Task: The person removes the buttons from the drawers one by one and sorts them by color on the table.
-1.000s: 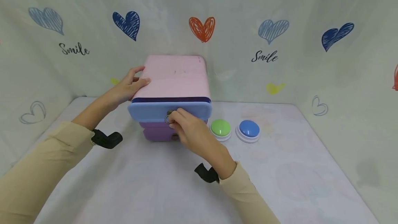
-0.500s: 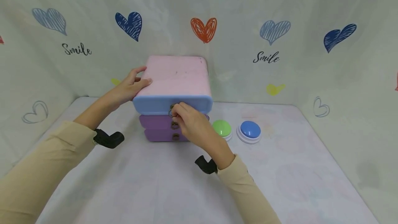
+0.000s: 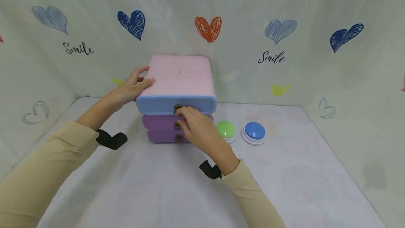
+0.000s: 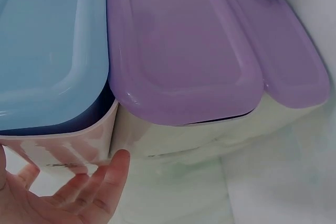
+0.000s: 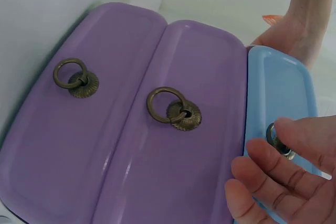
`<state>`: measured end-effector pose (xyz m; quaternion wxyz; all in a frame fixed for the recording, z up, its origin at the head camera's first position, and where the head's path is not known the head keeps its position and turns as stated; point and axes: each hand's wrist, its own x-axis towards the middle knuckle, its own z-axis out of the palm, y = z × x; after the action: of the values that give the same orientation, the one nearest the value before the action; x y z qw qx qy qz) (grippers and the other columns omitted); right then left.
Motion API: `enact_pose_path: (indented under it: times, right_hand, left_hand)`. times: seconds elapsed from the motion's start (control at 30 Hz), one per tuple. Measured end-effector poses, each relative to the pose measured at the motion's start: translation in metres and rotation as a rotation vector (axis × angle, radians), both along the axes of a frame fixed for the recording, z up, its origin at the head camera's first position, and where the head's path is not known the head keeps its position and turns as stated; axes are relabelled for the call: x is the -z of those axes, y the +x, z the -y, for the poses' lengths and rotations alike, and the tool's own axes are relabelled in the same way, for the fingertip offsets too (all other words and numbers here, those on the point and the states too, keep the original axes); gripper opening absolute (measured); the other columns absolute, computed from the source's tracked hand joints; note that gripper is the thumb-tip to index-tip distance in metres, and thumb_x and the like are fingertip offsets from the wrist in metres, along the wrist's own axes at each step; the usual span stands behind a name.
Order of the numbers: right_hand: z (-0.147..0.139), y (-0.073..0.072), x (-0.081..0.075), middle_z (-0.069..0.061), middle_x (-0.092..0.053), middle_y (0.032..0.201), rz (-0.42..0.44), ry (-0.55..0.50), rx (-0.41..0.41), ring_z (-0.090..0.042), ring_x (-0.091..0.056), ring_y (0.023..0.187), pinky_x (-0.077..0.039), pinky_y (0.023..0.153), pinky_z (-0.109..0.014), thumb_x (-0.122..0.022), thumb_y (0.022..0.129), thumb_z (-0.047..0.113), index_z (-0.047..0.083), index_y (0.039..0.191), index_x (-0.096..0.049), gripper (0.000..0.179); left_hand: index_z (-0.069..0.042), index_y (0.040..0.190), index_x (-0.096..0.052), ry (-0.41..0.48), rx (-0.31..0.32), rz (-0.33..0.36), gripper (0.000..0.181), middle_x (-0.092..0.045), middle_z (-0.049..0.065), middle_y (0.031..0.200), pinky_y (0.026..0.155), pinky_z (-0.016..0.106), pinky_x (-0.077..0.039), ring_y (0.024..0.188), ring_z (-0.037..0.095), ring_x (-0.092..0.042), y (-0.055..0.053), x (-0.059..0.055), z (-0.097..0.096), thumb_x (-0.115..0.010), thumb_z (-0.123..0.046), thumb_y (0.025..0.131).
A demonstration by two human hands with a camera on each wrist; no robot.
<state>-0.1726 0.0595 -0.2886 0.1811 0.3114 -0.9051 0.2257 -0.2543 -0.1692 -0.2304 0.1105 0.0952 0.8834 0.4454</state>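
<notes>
A small drawer cabinet has a pink top [image 3: 181, 75], a blue top drawer [image 3: 158, 105] and two purple drawers [image 3: 158, 123] below. My left hand [image 3: 131, 87] rests at the cabinet's left edge, thumb on the top; its other fingers [image 4: 113, 179] extend along the pink side. The left wrist view shows a narrow dark gap behind the blue drawer's front. My right hand [image 3: 200, 129] is at the blue drawer's brass ring pull [image 5: 271, 134], its thumb and index fingertips apart beside the ring. Brass ring pulls [image 5: 165, 105] hang on both purple drawers.
Right of the cabinet stand a green push button [image 3: 226, 129] and a blue push button [image 3: 254, 131], both on white bases. A white cloth covers the table [image 3: 177, 185]. Behind the cabinet hangs a curtain [image 3: 237, 45] printed with hearts.
The blue drawer has moved back into the cabinet, narrowing the dark gap under the pink top. My right hand went with it, and its fingers have loosened from the ring. My left hand stayed put.
</notes>
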Motion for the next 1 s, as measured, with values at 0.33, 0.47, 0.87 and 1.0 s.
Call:
enact_pose_path:
  times: [0.33, 0.47, 0.87, 1.0]
  right_hand:
    - [-0.007, 0.007, 0.02, 0.001, -0.067, 0.102, 0.105, 0.021, 0.01, -0.011, -0.06, 0.086, -0.048, 0.072, -0.026, -0.056, 0.092, 0.015, 0.012, 0.106, -0.063, 0.015]
    - [-0.005, 0.005, 0.029, -0.002, -0.068, 0.105, 0.163, 0.086, 0.025, -0.014, -0.06, 0.084, -0.048, 0.071, -0.029, -0.058, 0.092, 0.017, 0.013, 0.114, -0.062, 0.023]
    - [0.002, 0.008, 0.05, -0.001, -0.065, 0.092, 0.272, 0.069, 0.074, -0.01, -0.051, 0.069, -0.039, 0.057, -0.022, -0.057, 0.093, 0.018, 0.011, 0.125, -0.056, 0.033]
    - [0.004, 0.009, 0.051, -0.003, -0.065, 0.102, 0.283, 0.041, 0.075, -0.01, -0.052, 0.072, -0.041, 0.059, -0.022, -0.056, 0.093, 0.019, 0.012, 0.123, -0.057, 0.03]
  left_hand:
    - [-0.024, 0.15, 0.005, -0.007, -0.007, -0.002, 0.076, -0.018, 0.027, 0.146, 0.077, 0.031, -0.047, 0.112, 0.038, -0.046, 0.0, -0.002, -0.002, -0.04, -0.049, 0.094]
    - [-0.024, 0.15, 0.005, -0.007, -0.008, -0.003, 0.075, -0.019, 0.027, 0.146, 0.074, 0.03, -0.047, 0.111, 0.038, -0.047, 0.0, -0.002, -0.002, -0.039, -0.049, 0.095]
    - [-0.023, 0.15, 0.005, -0.007, -0.004, 0.002, 0.075, -0.02, 0.027, 0.145, 0.075, 0.031, -0.046, 0.112, 0.039, -0.046, 0.001, -0.002, -0.004, -0.039, -0.048, 0.095]
    - [-0.023, 0.15, 0.006, -0.017, -0.008, 0.007, 0.075, -0.019, 0.028, 0.146, 0.077, 0.033, -0.046, 0.114, 0.039, -0.045, 0.002, -0.003, -0.004, -0.039, -0.048, 0.095]
